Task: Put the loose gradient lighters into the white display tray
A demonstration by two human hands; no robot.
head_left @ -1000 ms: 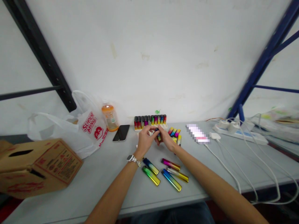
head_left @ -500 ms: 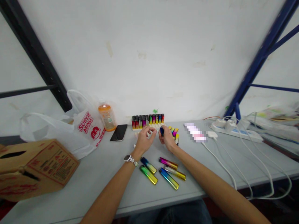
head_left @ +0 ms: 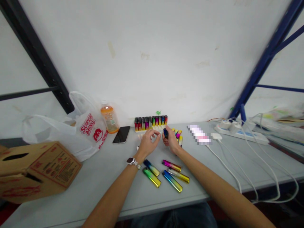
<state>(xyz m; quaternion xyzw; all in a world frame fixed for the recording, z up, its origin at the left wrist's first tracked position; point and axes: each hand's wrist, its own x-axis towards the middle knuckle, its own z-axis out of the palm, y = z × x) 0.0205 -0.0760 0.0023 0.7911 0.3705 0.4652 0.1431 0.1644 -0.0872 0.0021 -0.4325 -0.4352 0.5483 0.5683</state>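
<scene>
My right hand [head_left: 171, 142] is closed around a dark blue lighter [head_left: 165, 133], held upright with the thumb near its top. My left hand [head_left: 149, 142] hovers just left of it, fingers loosely curled and apart, with nothing visible in them. Behind both hands a white tray [head_left: 161, 128] holds rows of standing lighters [head_left: 143, 124] in metallic colours. More lighters [head_left: 178, 134] lie partly hidden behind my right hand. Between my forearms lie several loose lighters: a green-yellow one [head_left: 151, 177], a blue-yellow one [head_left: 172, 181] and a magenta-gold one [head_left: 171, 165] among them.
Left on the grey table [head_left: 104, 183] are a cardboard box [head_left: 54, 167], a white plastic bag [head_left: 83, 139], an orange drink bottle [head_left: 109, 120] and a dark phone [head_left: 121, 135]. At right lie a blurred-out phone [head_left: 199, 135], a power strip [head_left: 244, 134] and white cables [head_left: 229, 169].
Both hands stay nearly in place. My right hand has tilted slightly with the lighter, and my left fingers have shifted a little. The view has moved marginally.
</scene>
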